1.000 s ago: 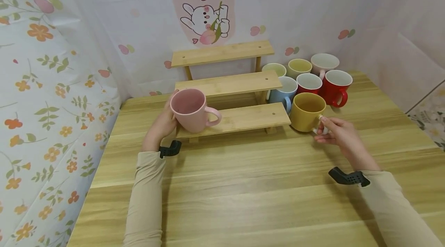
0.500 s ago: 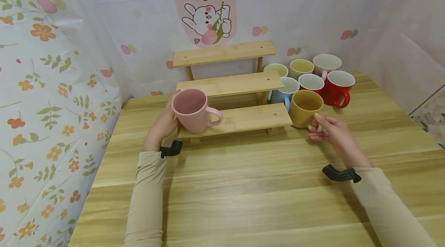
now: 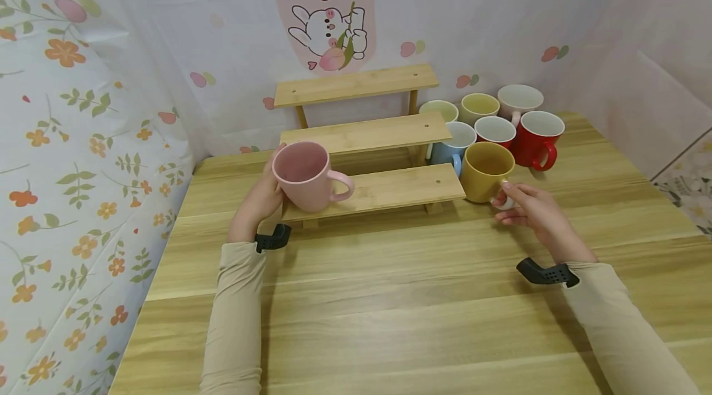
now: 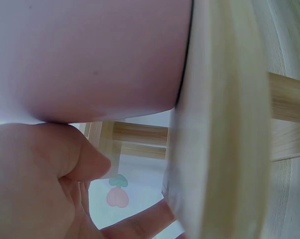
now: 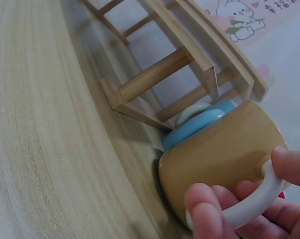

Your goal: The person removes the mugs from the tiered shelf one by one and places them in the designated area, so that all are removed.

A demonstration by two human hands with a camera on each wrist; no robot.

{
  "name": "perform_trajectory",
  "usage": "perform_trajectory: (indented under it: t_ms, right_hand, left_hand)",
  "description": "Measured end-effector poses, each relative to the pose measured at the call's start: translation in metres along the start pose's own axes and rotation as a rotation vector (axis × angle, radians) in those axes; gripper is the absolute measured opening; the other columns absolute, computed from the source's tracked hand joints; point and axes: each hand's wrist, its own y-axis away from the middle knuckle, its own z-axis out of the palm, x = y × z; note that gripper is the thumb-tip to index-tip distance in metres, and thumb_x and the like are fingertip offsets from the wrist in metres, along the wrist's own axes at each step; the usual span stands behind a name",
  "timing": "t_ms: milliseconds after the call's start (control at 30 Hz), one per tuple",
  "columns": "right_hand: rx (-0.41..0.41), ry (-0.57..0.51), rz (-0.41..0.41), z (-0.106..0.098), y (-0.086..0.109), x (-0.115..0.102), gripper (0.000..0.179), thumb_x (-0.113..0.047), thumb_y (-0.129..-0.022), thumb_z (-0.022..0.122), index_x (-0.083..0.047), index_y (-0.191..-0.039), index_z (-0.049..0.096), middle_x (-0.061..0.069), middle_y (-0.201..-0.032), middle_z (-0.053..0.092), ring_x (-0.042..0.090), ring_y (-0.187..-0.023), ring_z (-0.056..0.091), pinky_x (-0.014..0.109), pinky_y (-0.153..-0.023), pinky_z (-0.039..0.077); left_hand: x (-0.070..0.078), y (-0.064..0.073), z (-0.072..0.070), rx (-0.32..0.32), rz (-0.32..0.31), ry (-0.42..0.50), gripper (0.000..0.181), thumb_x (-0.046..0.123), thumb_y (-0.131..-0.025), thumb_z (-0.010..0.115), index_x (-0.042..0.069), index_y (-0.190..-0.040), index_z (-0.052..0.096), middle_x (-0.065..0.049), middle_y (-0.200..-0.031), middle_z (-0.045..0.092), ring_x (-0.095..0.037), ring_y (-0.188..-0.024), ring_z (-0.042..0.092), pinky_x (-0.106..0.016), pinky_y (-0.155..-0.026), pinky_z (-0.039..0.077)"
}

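Note:
A pink mug (image 3: 303, 182) stands upright at the left end of the lowest shelf board (image 3: 389, 190). Beside that mug is my left hand (image 3: 266, 197), partly hidden behind it in the head view. The left wrist view shows the thumb (image 4: 85, 154) against the mug's side and a finger (image 4: 142, 221) reaching to the board's end. My right hand (image 3: 528, 208) pinches the white handle (image 5: 254, 204) of a mustard-yellow mug (image 3: 484, 174) between thumb and fingers. This mug sits close by the shelf's right end, in front of a light blue mug (image 3: 447, 152).
Behind the yellow mug, several mugs crowd together, among them a red mug (image 3: 534, 141), a pale pink mug (image 3: 518, 101) and a yellow-green mug (image 3: 479, 107). The three-tier wooden rack's top board (image 3: 356, 86) stands near the printed backdrop (image 3: 222, 24). Wooden tabletop (image 3: 378, 308) stretches in front.
The yellow mug has shifted slightly left and back, toward the shelf's end, with my right hand on its handle. My left hand and the pink mug have stayed in place.

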Motion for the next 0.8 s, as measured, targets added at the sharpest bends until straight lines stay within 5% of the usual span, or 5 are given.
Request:
perform_trajectory:
  t_ms: [467, 700, 800]
  right_hand:
    - [0.234, -0.04, -0.052, -0.001, 0.011, -0.014, 0.015, -0.029, -0.093, 0.061, -0.016, -0.095, 0.054, -0.01, -0.077, 0.058, 0.01, -0.049, 0.063, 0.021, -0.05, 0.054]
    - [0.24, -0.116, -0.124, 0.004, 0.019, -0.026, 0.01, -0.024, -0.092, 0.063, -0.016, -0.086, 0.06, -0.005, -0.069, 0.06, 0.012, -0.047, 0.062, 0.021, -0.048, 0.053]
    - [0.212, -0.048, -0.122, 0.01, 0.019, -0.034, 0.016, -0.029, -0.092, 0.063, -0.014, -0.089, 0.059, -0.006, -0.069, 0.06, 0.012, -0.048, 0.062, 0.021, -0.051, 0.054]
  left_hand:
    - [0.001, 0.0, -0.001, -0.005, 0.01, 0.012, 0.048, 0.008, -0.104, 0.031, 0.0, -0.151, 0.022, -0.019, -0.159, 0.005, -0.036, -0.147, 0.007, -0.053, -0.118, 0.013]
    - [0.001, 0.0, -0.002, -0.006, 0.017, 0.014, 0.049, 0.006, -0.103, 0.032, -0.001, -0.15, 0.022, -0.02, -0.159, 0.005, -0.036, -0.147, 0.006, -0.053, -0.118, 0.013]
    - [0.0, 0.0, -0.002, -0.011, 0.013, 0.014, 0.05, 0.007, -0.103, 0.032, 0.0, -0.151, 0.02, -0.02, -0.159, 0.004, -0.036, -0.147, 0.005, -0.053, -0.118, 0.012]
